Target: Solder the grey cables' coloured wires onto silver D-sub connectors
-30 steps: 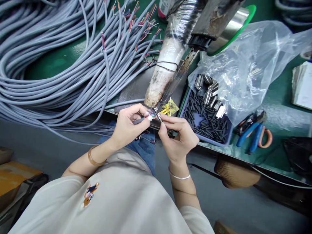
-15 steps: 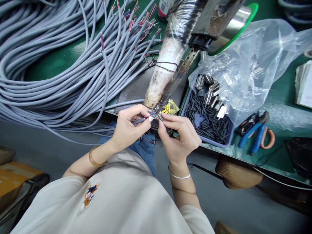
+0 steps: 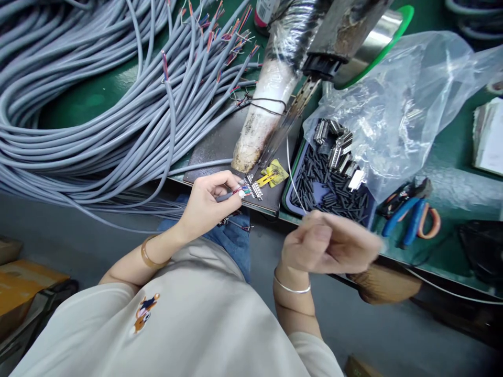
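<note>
Head view: green worktop [image 3: 458, 183], its near edge slanting down toward my right, with a bundle of grey cables [image 3: 118, 141] spread over its left part. Against the near edge, about midway along, lies a dark plate [image 3: 212, 139]; just right of it sits a blue tray [image 3: 288, 201] of black sleeves [image 3: 310, 170].

My right hand [image 3: 330, 241] is a blur in front of the tray's near edge, fingers curled; I can't tell whether it grips anything, though a thin pale strand [image 3: 291, 167] runs down to its fingertips. My left hand [image 3: 214, 201] pinches a grey cable [image 3: 224, 197] between thumb and fingers at the plate's near edge.

From those fingertips, coloured wires [image 3: 244, 189] lead right to the metal connector [image 3: 257, 191], beside the tip of a yellow strip [image 3: 267, 178]. Its long axis slants toward the near edge and rightward, across the cable's line. My left hand is nearer, just beside it; my right is well apart, lower and to the right.

Lettering is smallest: the label on the bottle [image 3: 265, 11] at the far side is unreadable, and I can make out no brand.
</note>
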Available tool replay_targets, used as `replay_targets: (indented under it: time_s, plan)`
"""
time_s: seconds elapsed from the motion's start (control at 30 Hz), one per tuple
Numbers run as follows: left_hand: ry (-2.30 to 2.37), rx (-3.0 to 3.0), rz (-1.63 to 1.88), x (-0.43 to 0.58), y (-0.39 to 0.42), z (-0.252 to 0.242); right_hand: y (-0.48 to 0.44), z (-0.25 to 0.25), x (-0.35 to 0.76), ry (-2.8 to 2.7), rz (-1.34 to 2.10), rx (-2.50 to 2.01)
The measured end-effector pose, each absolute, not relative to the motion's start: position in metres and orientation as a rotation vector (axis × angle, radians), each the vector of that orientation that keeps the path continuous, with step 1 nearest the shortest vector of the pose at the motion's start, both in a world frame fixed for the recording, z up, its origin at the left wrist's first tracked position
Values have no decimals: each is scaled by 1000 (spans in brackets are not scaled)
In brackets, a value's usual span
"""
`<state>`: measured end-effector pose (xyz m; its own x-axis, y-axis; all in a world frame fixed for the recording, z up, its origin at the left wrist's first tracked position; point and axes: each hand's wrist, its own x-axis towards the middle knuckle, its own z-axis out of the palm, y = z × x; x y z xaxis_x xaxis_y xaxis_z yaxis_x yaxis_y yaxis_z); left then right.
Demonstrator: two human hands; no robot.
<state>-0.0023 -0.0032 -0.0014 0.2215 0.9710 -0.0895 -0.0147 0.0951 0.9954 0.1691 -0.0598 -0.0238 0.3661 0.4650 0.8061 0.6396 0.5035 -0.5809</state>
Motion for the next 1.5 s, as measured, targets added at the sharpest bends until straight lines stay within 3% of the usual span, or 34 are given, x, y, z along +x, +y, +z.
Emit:
replay_targets:
  time_s: [0.1, 0.3, 0.97, 1.5]
  plan:
    - [1074, 1206, 1002, -3, -6, -2, -62, -18, 165, -1233, -97, -1204]
    - [1103, 1188, 984, -5, -11, -4, -63, -17, 158, -1738, -82, -1308]
    - [1126, 1267, 1073, -2, -6, 0, -53, -22, 154, -1695, 93, -1274]
    - [1160, 1329, 1037, 1, -2, 6, -44, -21, 159, -1705, 6, -1255]
